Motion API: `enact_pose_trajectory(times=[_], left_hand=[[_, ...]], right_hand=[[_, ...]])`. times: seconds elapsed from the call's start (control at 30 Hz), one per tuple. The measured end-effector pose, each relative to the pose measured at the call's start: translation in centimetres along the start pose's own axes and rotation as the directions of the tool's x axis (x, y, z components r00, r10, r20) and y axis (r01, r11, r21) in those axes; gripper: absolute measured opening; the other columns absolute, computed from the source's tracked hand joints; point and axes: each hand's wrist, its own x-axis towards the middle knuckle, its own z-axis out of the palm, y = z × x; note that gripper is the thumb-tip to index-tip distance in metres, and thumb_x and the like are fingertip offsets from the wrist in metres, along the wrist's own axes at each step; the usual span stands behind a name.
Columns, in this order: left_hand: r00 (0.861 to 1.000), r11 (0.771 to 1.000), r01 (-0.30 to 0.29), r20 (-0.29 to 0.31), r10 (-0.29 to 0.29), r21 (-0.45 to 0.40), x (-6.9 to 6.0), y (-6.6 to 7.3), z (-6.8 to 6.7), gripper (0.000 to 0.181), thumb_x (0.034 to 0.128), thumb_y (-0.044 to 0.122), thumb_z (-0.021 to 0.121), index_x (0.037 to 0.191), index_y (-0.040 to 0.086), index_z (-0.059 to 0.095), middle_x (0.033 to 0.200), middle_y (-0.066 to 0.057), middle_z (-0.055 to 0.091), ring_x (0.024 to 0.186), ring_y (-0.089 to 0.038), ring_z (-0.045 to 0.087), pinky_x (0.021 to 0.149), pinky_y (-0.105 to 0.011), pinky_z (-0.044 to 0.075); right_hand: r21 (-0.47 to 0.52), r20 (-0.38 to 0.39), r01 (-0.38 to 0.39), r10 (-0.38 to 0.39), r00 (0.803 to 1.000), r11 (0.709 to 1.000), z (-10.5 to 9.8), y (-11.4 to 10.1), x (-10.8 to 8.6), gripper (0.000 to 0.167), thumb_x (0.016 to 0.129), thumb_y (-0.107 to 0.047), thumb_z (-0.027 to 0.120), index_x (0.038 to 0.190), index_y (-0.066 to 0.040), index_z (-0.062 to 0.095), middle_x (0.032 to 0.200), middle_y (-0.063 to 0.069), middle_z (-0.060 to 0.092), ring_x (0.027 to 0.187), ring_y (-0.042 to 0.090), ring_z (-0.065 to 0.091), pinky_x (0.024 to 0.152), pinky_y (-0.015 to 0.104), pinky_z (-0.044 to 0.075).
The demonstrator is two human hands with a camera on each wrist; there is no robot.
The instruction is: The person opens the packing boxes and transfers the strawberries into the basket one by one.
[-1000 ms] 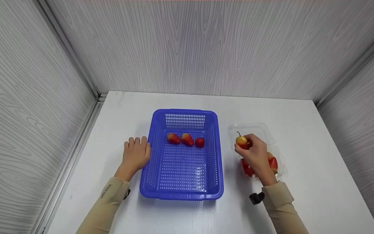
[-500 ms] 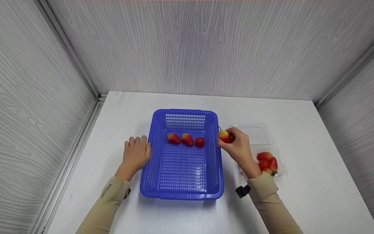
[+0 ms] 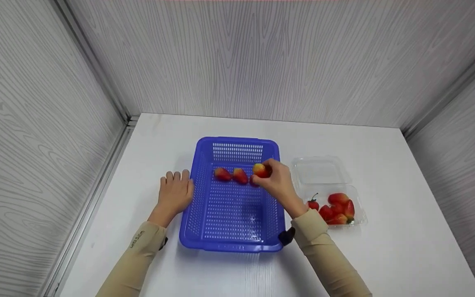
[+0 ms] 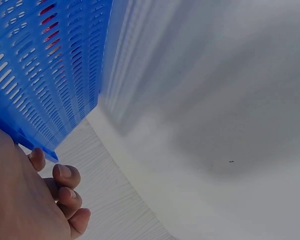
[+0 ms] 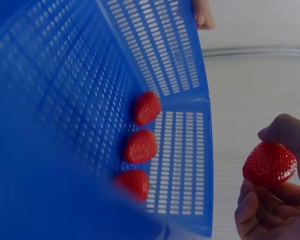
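Note:
My right hand (image 3: 278,181) pinches a red strawberry (image 5: 269,165) with a yellow top between thumb and fingers. It holds the fruit over the right side of a blue perforated basket (image 3: 237,248). Inside that basket, three strawberries (image 3: 240,176) lie in a row towards the far end; the rightmost is partly covered by the hand in the head view. At the basket's left side is my left hand (image 3: 174,192), its thumb touching the rim and its other fingers loosely bent outside, as the left wrist view shows.
Right of the basket, a clear plastic clamshell box (image 3: 322,171) lies opened on the white table (image 3: 402,247). Several strawberries (image 3: 338,208) sit in its near half, one with a dark stem. Grey wood-grain walls (image 3: 241,62) stand behind and on both sides.
My right hand has carried the strawberry leftwards from the clamshell box to over the basket. My left hand stays at the basket's left rim.

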Motion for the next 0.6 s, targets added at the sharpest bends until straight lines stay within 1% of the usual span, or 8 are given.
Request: enact_pose_trajectory(times=[0.07, 0.23, 0.33, 0.5, 0.6], left_hand=[[1.000, 1.000, 0.003, 0.008, -0.003, 0.000, 0.0, 0.0, 0.0, 0.031, 0.1029, 0.024, 0.034, 0.111, -0.002, 0.048, 0.092, -0.023, 0.051, 0.090, -0.042, 0.046, 0.079, -0.053, 0.034], [1.000, 1.000, -0.002, 0.007, 0.002, -0.009, 0.0, -0.1, 0.0, 0.032, 0.1031, 0.024, 0.034, 0.114, -0.002, 0.048, 0.094, -0.024, 0.052, 0.091, -0.043, 0.046, 0.079, -0.053, 0.034], [1.000, 1.000, -0.002, 0.019, 0.002, -0.009, -0.1, -0.1, 0.0, 0.032, 0.1036, 0.025, 0.033, 0.116, -0.001, 0.048, 0.094, -0.024, 0.052, 0.092, -0.043, 0.045, 0.079, -0.053, 0.033], [1.000, 1.000, 0.000, 0.024, 0.001, -0.017, -0.2, -0.1, -0.1, 0.033, 0.1039, 0.025, 0.033, 0.118, 0.000, 0.048, 0.095, -0.023, 0.052, 0.093, -0.043, 0.045, 0.080, -0.054, 0.033], [1.000, 1.000, 0.000, 0.009, 0.000, -0.016, -0.2, -0.1, -0.2, 0.031, 0.1034, 0.024, 0.034, 0.117, 0.000, 0.049, 0.095, -0.023, 0.052, 0.092, -0.043, 0.045, 0.079, -0.053, 0.033]], right_hand=[[-0.009, 0.009, -0.008, 0.008, 1.000, 1.000, 0.7, -0.2, 0.3, 0.029, 0.077, -0.016, 0.080, 0.097, -0.001, 0.066, 0.091, 0.011, 0.067, 0.080, 0.024, 0.061, 0.075, 0.037, 0.055], [-0.007, 0.050, -0.062, 0.062, 0.997, 0.998, 2.4, -0.6, 0.9, 0.031, 0.077, -0.018, 0.082, 0.099, -0.003, 0.066, 0.094, 0.009, 0.067, 0.082, 0.024, 0.061, 0.076, 0.036, 0.056], [-0.039, 0.079, -0.091, 0.094, 0.992, 0.995, 3.5, -0.6, 1.0, 0.031, 0.077, -0.019, 0.082, 0.099, -0.004, 0.065, 0.094, 0.008, 0.066, 0.082, 0.023, 0.060, 0.076, 0.035, 0.055], [-0.107, 0.133, -0.113, 0.127, 0.983, 0.988, 5.5, -0.6, 1.4, 0.031, 0.076, -0.021, 0.081, 0.098, -0.005, 0.065, 0.094, 0.007, 0.066, 0.081, 0.021, 0.060, 0.074, 0.035, 0.054], [-0.122, 0.178, -0.100, 0.121, 0.976, 0.987, 6.9, -0.7, 1.7, 0.031, 0.075, -0.020, 0.080, 0.098, -0.004, 0.066, 0.092, 0.008, 0.066, 0.079, 0.022, 0.061, 0.072, 0.036, 0.054]])
